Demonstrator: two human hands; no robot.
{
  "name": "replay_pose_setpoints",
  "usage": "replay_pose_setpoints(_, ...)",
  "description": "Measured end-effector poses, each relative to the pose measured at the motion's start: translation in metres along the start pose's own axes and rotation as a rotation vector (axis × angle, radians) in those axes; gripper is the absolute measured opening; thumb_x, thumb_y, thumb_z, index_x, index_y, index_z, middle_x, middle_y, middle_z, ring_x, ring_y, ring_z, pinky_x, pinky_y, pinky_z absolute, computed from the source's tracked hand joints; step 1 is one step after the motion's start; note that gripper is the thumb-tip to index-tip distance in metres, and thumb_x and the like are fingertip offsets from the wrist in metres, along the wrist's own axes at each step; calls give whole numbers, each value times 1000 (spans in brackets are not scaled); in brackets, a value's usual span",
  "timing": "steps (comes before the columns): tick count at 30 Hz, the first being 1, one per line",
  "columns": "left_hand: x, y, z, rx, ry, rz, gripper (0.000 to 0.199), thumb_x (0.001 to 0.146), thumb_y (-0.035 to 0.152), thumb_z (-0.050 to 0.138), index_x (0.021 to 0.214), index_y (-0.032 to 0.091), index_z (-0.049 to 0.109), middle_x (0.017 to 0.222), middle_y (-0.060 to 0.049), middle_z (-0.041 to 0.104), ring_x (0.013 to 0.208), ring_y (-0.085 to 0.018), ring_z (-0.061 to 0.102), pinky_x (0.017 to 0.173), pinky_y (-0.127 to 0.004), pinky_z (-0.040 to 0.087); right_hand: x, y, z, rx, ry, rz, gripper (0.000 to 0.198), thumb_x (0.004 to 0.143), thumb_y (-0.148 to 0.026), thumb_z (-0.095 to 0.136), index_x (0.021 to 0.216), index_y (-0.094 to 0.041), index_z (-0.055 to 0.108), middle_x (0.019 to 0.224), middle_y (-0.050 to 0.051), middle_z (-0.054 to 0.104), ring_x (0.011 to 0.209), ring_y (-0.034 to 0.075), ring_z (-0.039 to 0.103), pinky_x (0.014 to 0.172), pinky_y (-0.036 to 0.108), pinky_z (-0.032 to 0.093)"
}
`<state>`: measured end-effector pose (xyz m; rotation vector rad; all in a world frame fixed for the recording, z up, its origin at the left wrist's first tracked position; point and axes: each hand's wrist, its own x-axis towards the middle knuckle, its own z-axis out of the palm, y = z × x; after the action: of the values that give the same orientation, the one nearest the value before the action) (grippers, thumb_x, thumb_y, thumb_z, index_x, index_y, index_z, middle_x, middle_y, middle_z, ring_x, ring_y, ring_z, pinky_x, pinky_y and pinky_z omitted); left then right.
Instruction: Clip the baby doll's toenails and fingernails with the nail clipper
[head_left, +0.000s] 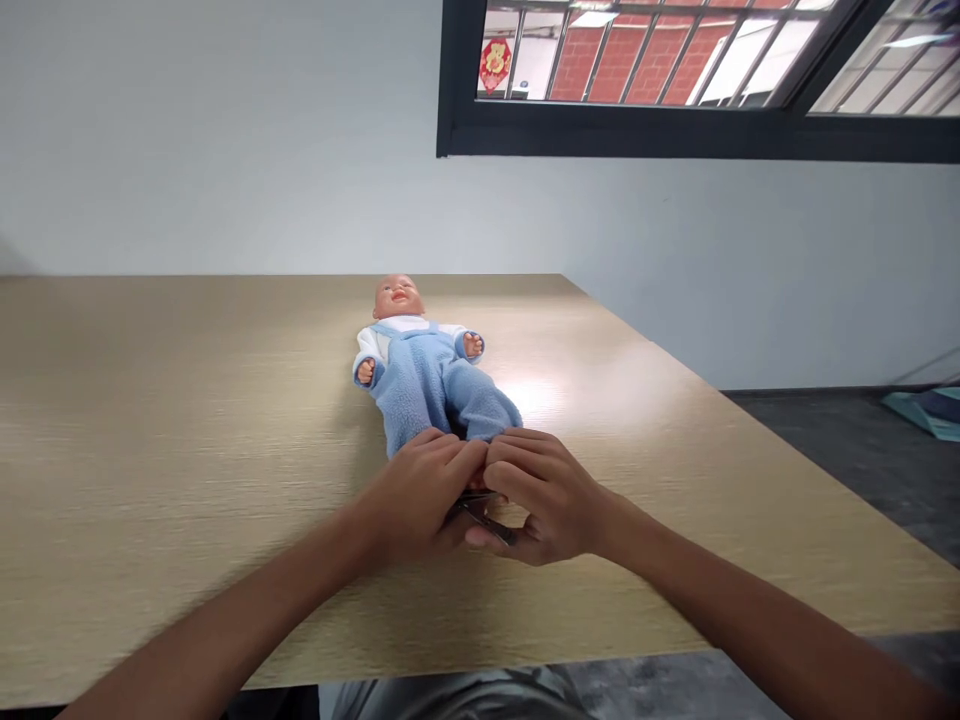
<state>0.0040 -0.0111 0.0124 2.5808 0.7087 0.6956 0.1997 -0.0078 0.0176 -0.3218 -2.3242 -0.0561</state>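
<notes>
A baby doll [420,365] in light blue fleece overalls and a white top lies on its back on the table, head away from me. At its feet, my left hand [416,490] is closed around the end of a leg, and the foot is mostly hidden by the fingers. In my right hand [547,490] is a small dark metal nail clipper [491,520], its two arms spread apart between thumb and fingers. The clipper's tip is close to the left hand and the doll's foot; whether it touches the foot cannot be seen.
The wooden table [187,420] has its right edge running diagonally and its front edge close to my lap. Behind it stands a pale wall [225,130] with a dark-framed barred window [600,130]. A teal and dark blue item [930,410] lies on the grey floor at right.
</notes>
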Motion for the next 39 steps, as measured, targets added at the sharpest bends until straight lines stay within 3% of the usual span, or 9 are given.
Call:
replay_pose_setpoints(20, 1, 2, -2, 29, -9, -8, 17, 82, 26, 55, 86, 18, 42, 85, -3, 56, 76, -20, 51, 73, -36, 33, -3, -1, 2, -34, 15, 8, 27, 95, -42, 58, 85, -21, 46, 69, 0, 51, 61, 17, 47, 59, 30, 39)
replay_pose_setpoints(39, -1, 1, 1, 146, 9, 18, 27, 80, 24, 63, 92, 18, 39, 90, -4, 61, 80, -22, 57, 77, -36, 39, -2, -1, 5, -14, 12, -4, 24, 92, -39, 64, 88, -18, 52, 71, 3, 55, 62, 18, 50, 57, 31, 43)
